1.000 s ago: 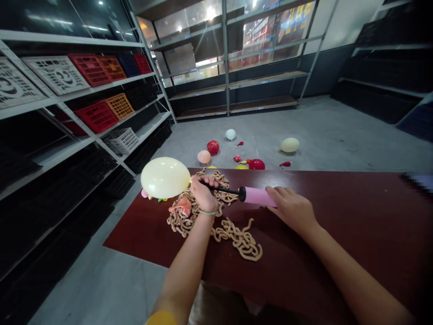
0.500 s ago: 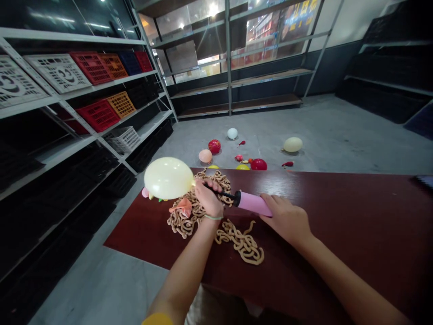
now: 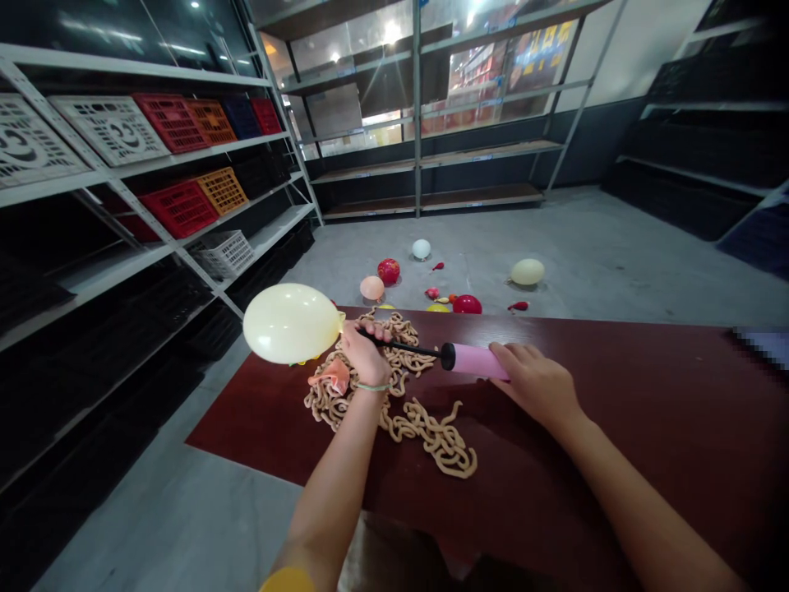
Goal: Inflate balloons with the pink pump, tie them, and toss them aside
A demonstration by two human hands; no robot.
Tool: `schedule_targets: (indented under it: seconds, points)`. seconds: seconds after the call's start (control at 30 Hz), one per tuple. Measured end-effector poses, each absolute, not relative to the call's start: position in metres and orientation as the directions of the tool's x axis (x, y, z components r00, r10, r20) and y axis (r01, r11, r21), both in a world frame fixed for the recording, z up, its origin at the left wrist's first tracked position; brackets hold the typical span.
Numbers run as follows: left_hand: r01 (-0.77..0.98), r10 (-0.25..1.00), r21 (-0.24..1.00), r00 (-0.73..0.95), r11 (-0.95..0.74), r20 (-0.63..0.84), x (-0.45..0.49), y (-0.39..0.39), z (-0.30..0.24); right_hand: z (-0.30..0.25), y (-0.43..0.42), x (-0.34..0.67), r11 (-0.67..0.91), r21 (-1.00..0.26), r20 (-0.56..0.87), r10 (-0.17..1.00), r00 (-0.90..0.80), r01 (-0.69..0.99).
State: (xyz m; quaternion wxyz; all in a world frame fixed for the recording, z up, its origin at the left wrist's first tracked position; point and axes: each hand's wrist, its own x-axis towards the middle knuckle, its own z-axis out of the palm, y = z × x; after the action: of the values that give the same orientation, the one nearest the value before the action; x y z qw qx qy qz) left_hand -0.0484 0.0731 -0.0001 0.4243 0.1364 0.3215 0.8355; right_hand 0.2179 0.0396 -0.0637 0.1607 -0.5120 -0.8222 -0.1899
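Observation:
My left hand (image 3: 366, 353) is closed round the black end of a balloon pump (image 3: 477, 360), at the neck of a pale yellow balloon (image 3: 292, 323). The balloon is inflated and points left from my fingers. My right hand (image 3: 535, 386) wraps round the pump's pink barrel, and a stretch of thin black rod shows between the two hands. Under and around my left hand lies a tangled heap of tan, cord-like strands (image 3: 326, 403), with a limp orange balloon (image 3: 333, 376) on top. A smaller tangle (image 3: 447, 448) sits nearer to me.
The dark red table (image 3: 616, 395) spreads beneath my hands. On the grey floor past its far edge lie several balloons, among them a white one (image 3: 421, 249) and a cream one (image 3: 527, 272). Shelving with coloured crates (image 3: 178, 207) stands at left; a metal rack (image 3: 417, 123) is behind.
My left hand has moved left with the balloon, and my right hand slightly right. More of the pump's black rod shows between them. The view has shifted a little.

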Motion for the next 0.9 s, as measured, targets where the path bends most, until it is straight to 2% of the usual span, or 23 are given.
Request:
schedule_targets:
  seconds: [0.13, 0.27, 0.53, 0.6, 0.73, 0.9]
  points:
    - [-0.584, 0.735, 0.634, -0.678, -0.507, -0.036, -0.070, 0.077, 0.001, -0.061, 0.037, 0.213, 0.416, 0.136, 0.475, 0.769, -0.428, 0.899]
    - [-0.578, 0.718, 0.635, -0.694, -0.513, -0.051, -0.062, 0.075, -0.002, -0.064, 0.029, 0.201, 0.394, 0.096, 0.443, 0.805, -0.394, 0.914]
    - [-0.641, 0.853, 0.696, -0.517, -0.324, -0.079, 0.004, 0.065, -0.026, -0.066, 0.017, 0.175, 0.346, -0.133, 0.333, 0.898, -0.287, 0.929]
    - [-0.649, 0.866, 0.696, -0.495, -0.309, -0.077, 0.007, 0.067, -0.028, -0.066, 0.020, 0.176, 0.355, -0.111, 0.332, 0.894, -0.302, 0.928]
    - [-0.639, 0.875, 0.685, -0.485, -0.350, -0.006, -0.006, 0.068, -0.016, -0.066, 0.029, 0.193, 0.389, 0.017, 0.401, 0.841, -0.363, 0.921]
    - [-0.612, 0.804, 0.658, -0.595, -0.439, -0.016, -0.038, 0.069, -0.001, -0.064, 0.042, 0.224, 0.400, 0.185, 0.503, 0.746, -0.437, 0.897]
